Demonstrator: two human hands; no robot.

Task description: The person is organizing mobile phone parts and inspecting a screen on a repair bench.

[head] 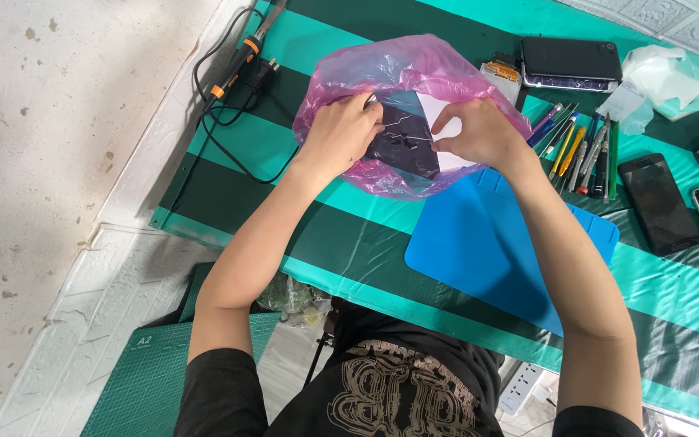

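Hands are both inside the pink plastic bag [402, 77], and I judge the work mid-way: the dark flat panel [402, 137] lies in it, not yet out. My left hand [341, 129] pinches its near edge; my right hand [479, 129] grips white paper [438, 109] just beside it, above the blue mat [487, 243] on the worktop [349, 235]

I see both my hands, left hand [341, 129] and right hand [479, 133], hemmed in by the pink plastic bag [382, 69]. At three o'clock a row of pens and screwdrivers [580, 150] blocks the way; beyond lie dark phones [657, 202]. At ten o'clock a soldering iron [240, 61] and cable intrude. Toward five o'clock the blue mat [479, 243] lies flat and passable.
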